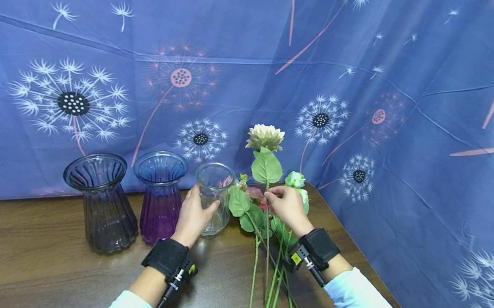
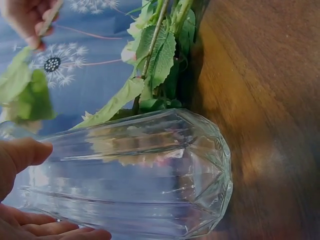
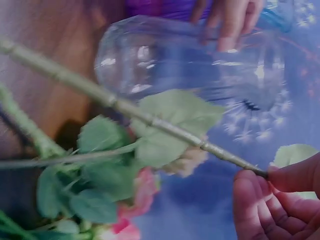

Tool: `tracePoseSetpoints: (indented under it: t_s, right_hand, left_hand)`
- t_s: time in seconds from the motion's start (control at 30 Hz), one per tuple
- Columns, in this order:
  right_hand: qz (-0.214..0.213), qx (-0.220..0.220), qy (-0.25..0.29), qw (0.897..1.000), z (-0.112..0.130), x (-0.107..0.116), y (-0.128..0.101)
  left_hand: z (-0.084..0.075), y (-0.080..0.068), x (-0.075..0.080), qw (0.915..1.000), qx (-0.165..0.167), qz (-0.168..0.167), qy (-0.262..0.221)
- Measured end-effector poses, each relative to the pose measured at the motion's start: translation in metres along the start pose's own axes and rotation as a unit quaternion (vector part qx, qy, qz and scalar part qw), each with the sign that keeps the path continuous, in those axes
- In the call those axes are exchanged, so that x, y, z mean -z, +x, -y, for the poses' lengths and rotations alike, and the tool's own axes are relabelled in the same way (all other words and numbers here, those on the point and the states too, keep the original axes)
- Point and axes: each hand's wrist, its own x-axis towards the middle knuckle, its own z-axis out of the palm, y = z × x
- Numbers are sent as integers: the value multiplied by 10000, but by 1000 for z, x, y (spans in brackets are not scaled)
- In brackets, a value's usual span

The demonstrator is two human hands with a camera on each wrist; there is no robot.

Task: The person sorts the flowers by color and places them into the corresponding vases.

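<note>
My left hand (image 1: 193,216) grips the clear glass vase (image 1: 214,196), which stands on the wooden table (image 1: 36,269); its thumb and fingers curl round the ribbed glass (image 2: 130,175). My right hand (image 1: 286,204) pinches the thin green stem (image 3: 150,119) of a cream flower (image 1: 265,136), holding it upright just right of the vase. Its leaf (image 1: 266,167) hangs below the bloom. More flowers (image 1: 294,179) with pink and white heads lie on the table under that hand, their stems (image 1: 271,283) running toward me.
A dark grey vase (image 1: 102,203) and a purple vase (image 1: 160,194) stand left of the clear one. A blue dandelion-print cloth (image 1: 358,85) hangs behind and drapes past the table's right edge (image 1: 354,248).
</note>
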Motion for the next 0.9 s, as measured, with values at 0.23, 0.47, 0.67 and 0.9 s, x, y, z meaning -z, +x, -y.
tracePoseSetpoints:
  t_s: [0.23,0.47,0.67,0.9]
  right_hand:
    - [-293,507,502,9970,31,18,1]
    - [-984,1335,777,9831,71,38,5]
    - [-1349,1992,1291,9620,111,52,16]
    - [-1720,2579,1594,9373,149,63,24]
  left_hand:
    - [0,1,1,10000,-12,10,60]
    - [-1,2,1,9999,31,57,104]
    - [-1,2,2,9999,69,63,139]
    - [0,2,1,9998,94,133,95]
